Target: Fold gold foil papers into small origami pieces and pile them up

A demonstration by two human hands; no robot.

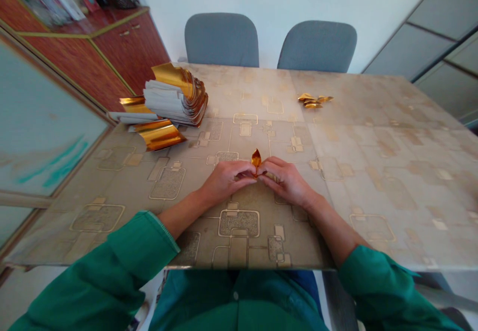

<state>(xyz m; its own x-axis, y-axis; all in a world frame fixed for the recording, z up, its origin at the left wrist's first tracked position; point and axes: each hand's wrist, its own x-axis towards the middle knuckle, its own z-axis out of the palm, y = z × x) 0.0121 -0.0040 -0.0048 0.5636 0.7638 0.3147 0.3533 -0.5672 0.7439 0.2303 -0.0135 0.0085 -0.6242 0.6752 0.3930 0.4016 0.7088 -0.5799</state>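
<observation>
Between my fingertips stands a small folded piece of gold foil paper [256,158], its pointed top rising above my hands. My left hand [230,177] pinches it from the left side, and my right hand [283,177] pinches it from the right. Fingers of both hands cover the lower part of the fold. Off to the far left lies a thick stack of gold foil paper [175,97], white backs showing, with a loose curled sheet [160,134] in front of it. A small cluster of folded gold pieces [312,101] rests farther back on the right.
A patterned cloth covers the table [358,171]. Two grey chairs [221,40] stand along its far side, against a white wall. A reddish wooden cabinet [130,47] with various items on top is at the back left, near a glass panel [48,137].
</observation>
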